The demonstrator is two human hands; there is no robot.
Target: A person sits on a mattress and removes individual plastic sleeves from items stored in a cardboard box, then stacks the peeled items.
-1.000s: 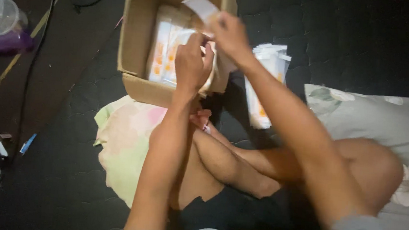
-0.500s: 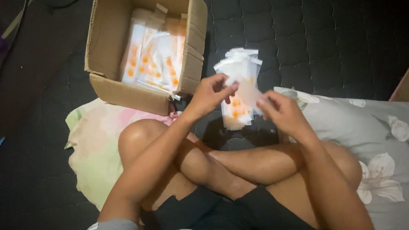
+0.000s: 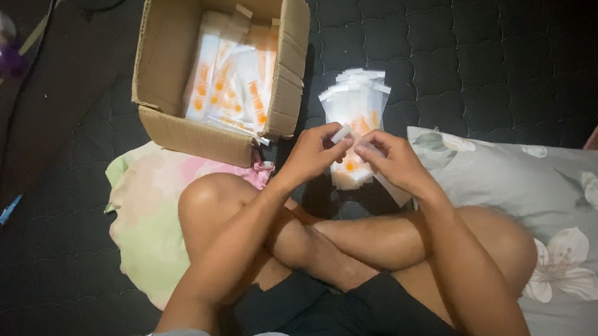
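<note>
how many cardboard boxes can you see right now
1. The open cardboard box sits on the dark mat ahead of the left hand, with white-and-orange packets inside. None other shows.

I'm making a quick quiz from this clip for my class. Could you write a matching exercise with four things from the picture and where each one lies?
Things:
1. cardboard box
2. stack of white and orange packets
3. grey flowered pillow
4. pale green and pink cloth

Places:
A. at the right, beside the right knee
B. under the left knee
C. upper left, open, with packets inside
D. on the dark quilted mat, just beyond the left hand and right hand

Pairs: 1-C, 2-D, 3-A, 4-B
</note>
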